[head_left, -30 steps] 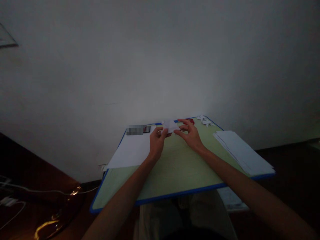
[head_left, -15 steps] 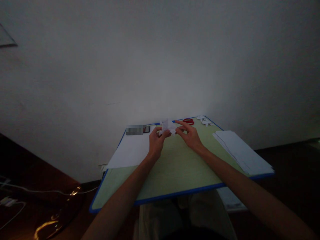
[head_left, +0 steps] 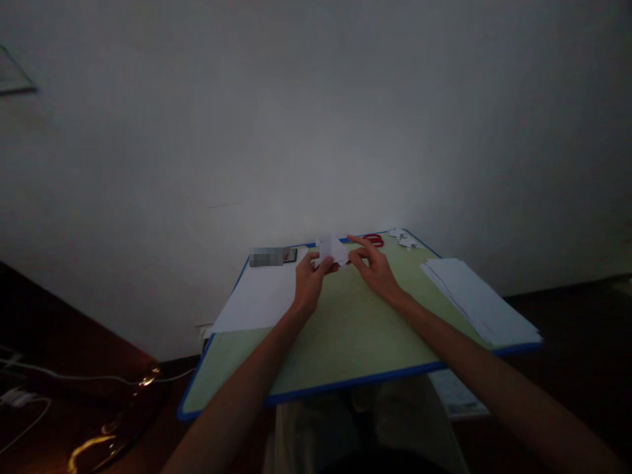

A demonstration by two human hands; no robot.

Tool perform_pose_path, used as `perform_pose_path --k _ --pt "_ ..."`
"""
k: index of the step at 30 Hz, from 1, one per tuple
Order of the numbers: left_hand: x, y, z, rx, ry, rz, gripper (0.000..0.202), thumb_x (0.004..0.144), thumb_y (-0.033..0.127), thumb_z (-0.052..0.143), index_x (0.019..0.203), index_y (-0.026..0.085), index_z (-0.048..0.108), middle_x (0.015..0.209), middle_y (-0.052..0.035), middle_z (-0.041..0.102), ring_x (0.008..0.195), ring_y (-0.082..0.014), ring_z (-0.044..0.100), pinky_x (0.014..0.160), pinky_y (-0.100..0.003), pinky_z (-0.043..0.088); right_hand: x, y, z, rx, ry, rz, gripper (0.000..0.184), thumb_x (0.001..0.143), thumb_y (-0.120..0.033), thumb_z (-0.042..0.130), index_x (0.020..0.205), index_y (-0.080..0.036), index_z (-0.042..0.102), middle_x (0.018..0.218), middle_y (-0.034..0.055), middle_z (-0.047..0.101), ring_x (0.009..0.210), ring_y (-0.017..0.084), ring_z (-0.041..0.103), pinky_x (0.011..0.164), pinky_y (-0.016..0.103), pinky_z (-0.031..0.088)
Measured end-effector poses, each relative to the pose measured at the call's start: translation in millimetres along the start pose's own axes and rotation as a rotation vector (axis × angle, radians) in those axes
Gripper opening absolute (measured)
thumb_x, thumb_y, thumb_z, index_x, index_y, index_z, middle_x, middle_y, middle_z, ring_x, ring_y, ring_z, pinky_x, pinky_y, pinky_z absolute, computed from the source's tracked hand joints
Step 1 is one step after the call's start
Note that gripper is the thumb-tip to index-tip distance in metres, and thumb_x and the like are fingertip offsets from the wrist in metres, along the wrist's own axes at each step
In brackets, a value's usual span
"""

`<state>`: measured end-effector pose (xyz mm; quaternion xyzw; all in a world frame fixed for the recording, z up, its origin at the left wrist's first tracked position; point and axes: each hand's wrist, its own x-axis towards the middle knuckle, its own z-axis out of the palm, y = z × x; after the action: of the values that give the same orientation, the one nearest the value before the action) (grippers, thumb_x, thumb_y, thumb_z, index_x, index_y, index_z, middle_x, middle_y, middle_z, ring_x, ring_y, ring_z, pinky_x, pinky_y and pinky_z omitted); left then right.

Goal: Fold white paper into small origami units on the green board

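A small piece of folded white paper [head_left: 332, 249] is held up over the far half of the table. My left hand [head_left: 310, 276] grips its left and lower side, thumb in front and fingers partly hidden behind. At the paper's right edge, my right hand [head_left: 376, 268] pinches a corner between thumb and a bent finger, while its index finger stretches out toward the back. Past that finger lie red-handled scissors [head_left: 374, 240]; their blades are mostly hidden. The paper's exact folded form is too dim and small to make out.
The green table [head_left: 355, 336] has a blue rim and backs onto the wall. A white sheet [head_left: 257, 299] and a phone [head_left: 291, 255], partly blurred out, lie left. Folded paper pieces [head_left: 407, 242] sit at the far right corner, and a paper stack [head_left: 478, 299] along the right edge.
The folded paper has turned slightly in my fingers, and its right flap looks flatter. My right hand has shifted very slightly right.
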<state>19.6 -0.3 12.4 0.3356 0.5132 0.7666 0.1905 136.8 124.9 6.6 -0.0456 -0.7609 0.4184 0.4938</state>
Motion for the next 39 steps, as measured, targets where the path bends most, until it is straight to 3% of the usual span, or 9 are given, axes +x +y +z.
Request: perform_pose_path --k 3,10,17,22,27,30,34,39 --pt "0.0 -0.5 -0.1 -0.017 -0.007 -0.007 0.042 0.069 0.041 0.088 0.092 0.015 0.065 0.085 -0.0087 0.078 0.072 -0.0210 0.076 0.080 -0.038 0.060 -0.3 -1.5 0.7 0.005 -0.004 -0.011 0.050 0.088 -0.035 0.069 0.135 -0.022 0.060 0.086 0.0030 0.074 0.079 0.020 0.068 0.080 0.035 0.053" --pt "1.3 -1.8 0.7 -0.037 -0.011 -0.012 0.045 0.068 0.045 0.088 0.091 0.015 0.063 0.083 -0.0072 0.077 0.072 -0.0213 0.076 0.080 -0.038 0.061 0.6 -0.6 -0.2 -0.022 -0.004 0.021 0.037 0.094 -0.033 0.059 0.129 -0.021 0.063 0.082 0.0023 0.075 0.078 0.019 0.070 0.075 0.033 0.052" --pt "0.9 -0.6 1.6 0.002 -0.011 0.031 0.047 0.075 0.057 0.080 0.089 0.017 0.060 0.080 -0.0049 0.074 0.070 -0.0207 0.075 0.078 -0.039 0.062 -0.1 -1.6 0.0 -0.106 0.037 0.017 0.039 0.093 -0.037 0.061 0.129 -0.022 0.062 0.081 0.0021 0.073 0.076 0.020 0.068 0.075 0.034 0.052" --pt "-2.2 -0.6 2.7 0.103 -0.095 0.041 0.047 0.075 0.058 0.080 0.084 0.018 0.058 0.080 -0.0043 0.073 0.069 -0.0206 0.074 0.073 -0.039 0.064 3.5 3.2 -3.5 -0.266 0.147 -0.055 0.034 0.089 -0.043 0.068 0.117 -0.022 0.068 0.089 0.0050 0.066 0.079 0.021 0.061 0.078 0.037 0.051" --pt "-4.7 -4.4 2.6 0.236 -0.168 0.058 0.042 0.080 0.057 0.074 0.087 0.018 0.061 0.076 -0.0028 0.072 0.068 -0.0190 0.072 0.067 -0.034 0.061 5.7 8.4 -2.6 -0.233 0.131 -0.053 0.024 0.087 -0.044 0.071 0.095 -0.021 0.072 0.093 0.0064 0.064 0.087 0.022 0.062 0.079 0.038 0.051" --pt "-5.2 -6.0 1.2 0.276 -0.195 0.083 0.038 0.082 0.054 0.074 0.085 0.019 0.060 0.077 -0.0017 0.069 0.069 -0.0176 0.069 0.065 -0.031 0.059 5.5 8.7 -0.5 -0.211 0.140 -0.064 0.021 0.086 -0.042 0.073 0.091 -0.021 0.070 0.092 0.0053 0.064 0.085 0.022 0.062 0.078 0.038 0.051" --pt "-5.7 -3.7 0.2 0.351 -0.191 0.150 0.031 0.084 0.049 0.072 0.083 0.018 0.065 0.081 -0.0018 0.067 0.073 -0.0159 0.064 0.066 -0.028 0.055 6.1 6.3 -0.6 -0.181 0.143 -0.075 0.018 0.085 -0.039 0.073 0.089 -0.022 0.068 0.091 0.0043 0.063 0.084 0.021 0.062 0.076 0.036 0.050" --pt "-5.0 -0.4 -0.4 0.372 -0.141 0.118 0.030 0.081 0.046 0.075 0.083 0.018 0.068 0.079 -0.0027 0.070 0.068 -0.0155 0.063 0.065 -0.028 0.051 6.2 5.2 -1.5 -0.147 0.108 -0.023 0.020 0.085 -0.041 0.071 0.085 -0.022 0.064 0.087 0.0031 0.063 0.084 0.021 0.062 0.073 0.034 0.048"
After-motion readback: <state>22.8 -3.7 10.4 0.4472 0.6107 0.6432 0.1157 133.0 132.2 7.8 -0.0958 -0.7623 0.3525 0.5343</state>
